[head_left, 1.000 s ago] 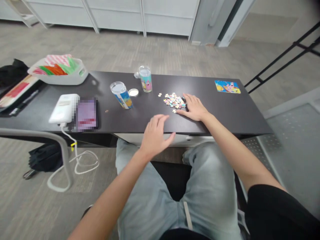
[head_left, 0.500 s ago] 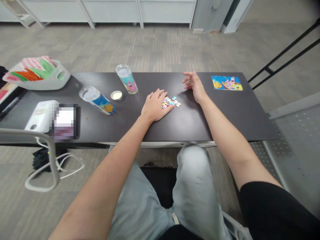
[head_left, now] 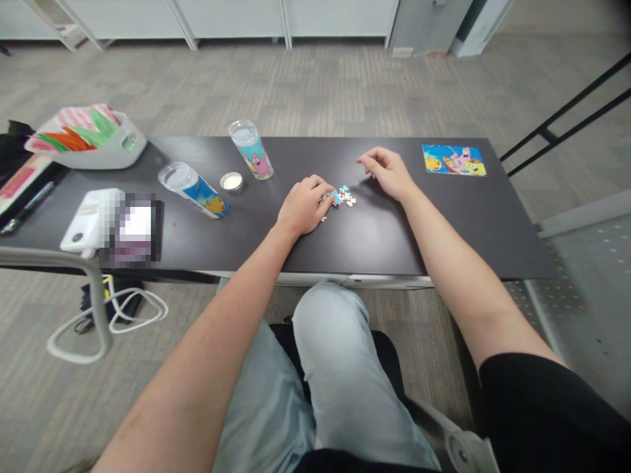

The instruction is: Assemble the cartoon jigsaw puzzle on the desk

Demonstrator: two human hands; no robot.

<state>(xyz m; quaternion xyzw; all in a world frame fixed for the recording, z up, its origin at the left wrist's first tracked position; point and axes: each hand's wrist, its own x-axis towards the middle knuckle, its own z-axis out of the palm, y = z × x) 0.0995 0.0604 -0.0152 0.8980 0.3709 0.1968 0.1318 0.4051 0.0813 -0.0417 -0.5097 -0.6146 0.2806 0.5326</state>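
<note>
My left hand [head_left: 304, 205] rests on the dark table with its fingers curled over a small pile of jigsaw puzzle pieces [head_left: 346, 197]. Some pieces lie under and between its fingers and thumb, partly hidden. The rest spread just right of the fingertips, blue and pale ones among them, and one loose piece [head_left: 324, 219] lies near the palm. To the right, my right hand [head_left: 387, 172] hovers over the tabletop, fingers loosely bent and holding nothing. A colourful cartoon picture card [head_left: 454, 160] lies flat beyond it at the far right.
Left of my hands stand two clear-topped cartoon cans, one pink and teal [head_left: 252, 151], one blue [head_left: 194, 192], with a round lid [head_left: 231, 181] between them. A white basket [head_left: 111, 155], a white device [head_left: 89, 220] and a blurred-out item [head_left: 135, 230] occupy the table's left end.
My left hand's fingers have drawn in around the pieces, and one piece now shows by the palm. My right hand's fingers have bent inward. My right knee has swung left.
</note>
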